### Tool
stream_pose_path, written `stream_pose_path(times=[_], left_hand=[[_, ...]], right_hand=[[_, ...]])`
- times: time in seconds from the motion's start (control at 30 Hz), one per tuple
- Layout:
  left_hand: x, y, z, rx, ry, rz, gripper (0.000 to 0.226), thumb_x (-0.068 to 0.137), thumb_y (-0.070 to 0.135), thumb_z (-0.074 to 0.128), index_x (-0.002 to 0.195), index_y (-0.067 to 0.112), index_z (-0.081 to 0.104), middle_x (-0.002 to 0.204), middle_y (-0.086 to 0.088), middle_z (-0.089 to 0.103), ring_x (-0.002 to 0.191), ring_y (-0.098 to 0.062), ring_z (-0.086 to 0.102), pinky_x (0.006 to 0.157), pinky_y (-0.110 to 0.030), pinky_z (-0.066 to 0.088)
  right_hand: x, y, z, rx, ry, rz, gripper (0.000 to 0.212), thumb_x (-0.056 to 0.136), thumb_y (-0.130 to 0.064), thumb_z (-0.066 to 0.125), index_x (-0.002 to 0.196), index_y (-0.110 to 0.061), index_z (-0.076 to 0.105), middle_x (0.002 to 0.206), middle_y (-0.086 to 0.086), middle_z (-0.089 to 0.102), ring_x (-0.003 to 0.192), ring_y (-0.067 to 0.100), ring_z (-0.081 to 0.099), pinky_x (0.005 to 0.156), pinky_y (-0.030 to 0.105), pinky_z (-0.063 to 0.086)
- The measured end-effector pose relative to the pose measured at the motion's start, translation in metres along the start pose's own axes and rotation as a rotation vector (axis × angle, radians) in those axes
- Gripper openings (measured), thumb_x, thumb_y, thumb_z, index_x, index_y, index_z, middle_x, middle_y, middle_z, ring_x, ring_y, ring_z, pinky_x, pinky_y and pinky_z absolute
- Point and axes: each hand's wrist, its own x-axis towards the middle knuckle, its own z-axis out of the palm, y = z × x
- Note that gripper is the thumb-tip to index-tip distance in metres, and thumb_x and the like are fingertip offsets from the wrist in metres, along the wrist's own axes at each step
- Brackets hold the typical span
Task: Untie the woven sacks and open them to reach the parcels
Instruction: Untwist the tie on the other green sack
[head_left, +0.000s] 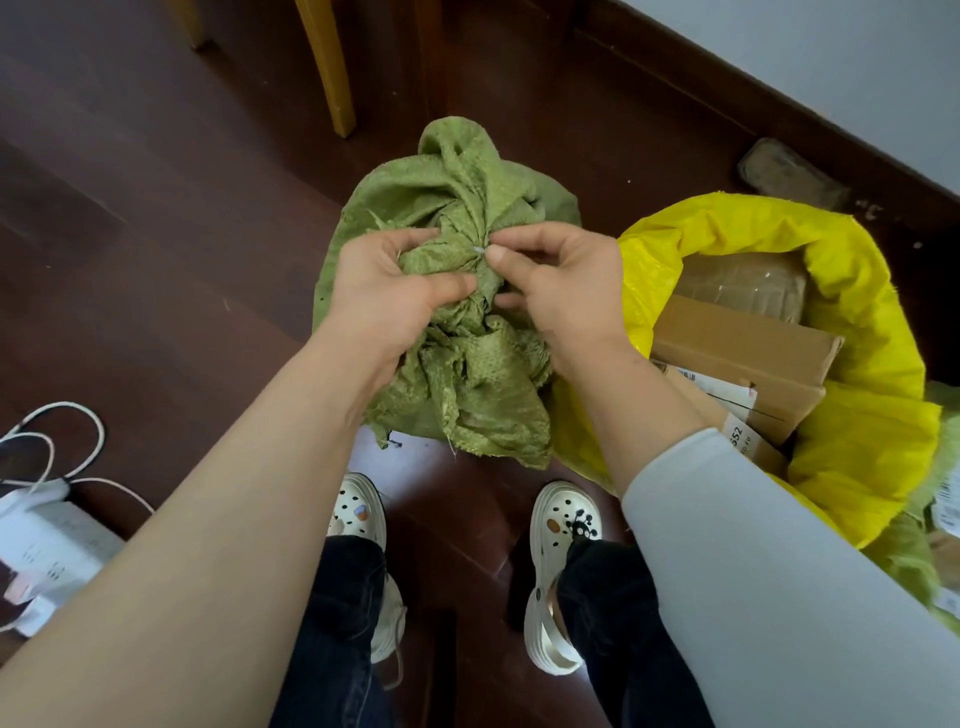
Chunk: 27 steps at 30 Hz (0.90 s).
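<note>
A green woven sack (457, 176) stands on the dark wooden floor in the middle of the view, its mouth bunched and bound by a small white tie (479, 251). My left hand (384, 291) grips the gathered cloth just left of the tie. My right hand (556, 280) pinches at the tie with thumb and forefinger. To the right, a yellow woven sack (872, 395) stands open, with brown cardboard parcels (748, 353) showing inside. What the green sack holds is hidden.
A wooden furniture leg (330, 62) rises behind the green sack. A white power strip with cables (47, 540) lies at the left edge. My feet in white clogs (563, 525) stand just below the sacks. The wall and skirting run along the upper right, with more sacks at the right edge.
</note>
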Motion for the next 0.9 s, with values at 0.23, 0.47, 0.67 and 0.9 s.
stream_pose_path(times=[0.23, 0.47, 0.67, 0.9], left_hand=[[-0.001, 0.005, -0.002, -0.135, 0.001, -0.027, 0.033, 0.067, -0.008, 0.074, 0.095, 0.008, 0.067, 0.066, 0.004, 0.073, 0.065, -0.013, 0.071, 0.063, -0.026, 0.058], [-0.002, 0.008, 0.000, -0.150, -0.024, -0.022, 0.031, 0.070, -0.010, 0.072, 0.092, 0.011, 0.065, 0.065, 0.005, 0.072, 0.062, -0.009, 0.070, 0.060, -0.023, 0.057], [-0.001, 0.006, 0.001, -0.116, -0.002, 0.009, 0.039, 0.070, -0.008, 0.073, 0.106, 0.003, 0.064, 0.079, -0.002, 0.071, 0.066, -0.012, 0.070, 0.065, -0.027, 0.059], [0.002, -0.001, 0.006, -0.019, 0.028, 0.044, 0.042, 0.066, -0.001, 0.079, 0.104, 0.007, 0.066, 0.085, -0.006, 0.070, 0.075, -0.017, 0.068, 0.076, -0.032, 0.059]], right_hand=[[0.003, -0.001, -0.009, 0.125, -0.052, 0.073, 0.022, 0.080, 0.010, 0.063, 0.077, -0.012, 0.061, 0.076, 0.005, 0.062, 0.069, 0.011, 0.061, 0.065, 0.017, 0.056], [0.003, -0.002, -0.009, 0.029, -0.043, 0.050, 0.017, 0.078, 0.001, 0.070, 0.069, -0.012, 0.062, 0.066, 0.007, 0.062, 0.061, 0.015, 0.061, 0.060, 0.022, 0.057], [0.002, -0.006, -0.003, -0.238, 0.039, -0.196, 0.020, 0.071, -0.012, 0.067, 0.072, -0.031, 0.059, 0.076, -0.008, 0.060, 0.068, 0.010, 0.059, 0.069, 0.033, 0.054], [-0.002, -0.011, -0.007, -0.630, -0.016, -0.393, 0.021, 0.080, -0.019, 0.068, 0.100, -0.019, 0.073, 0.100, -0.002, 0.059, 0.098, 0.017, 0.058, 0.085, 0.037, 0.048]])
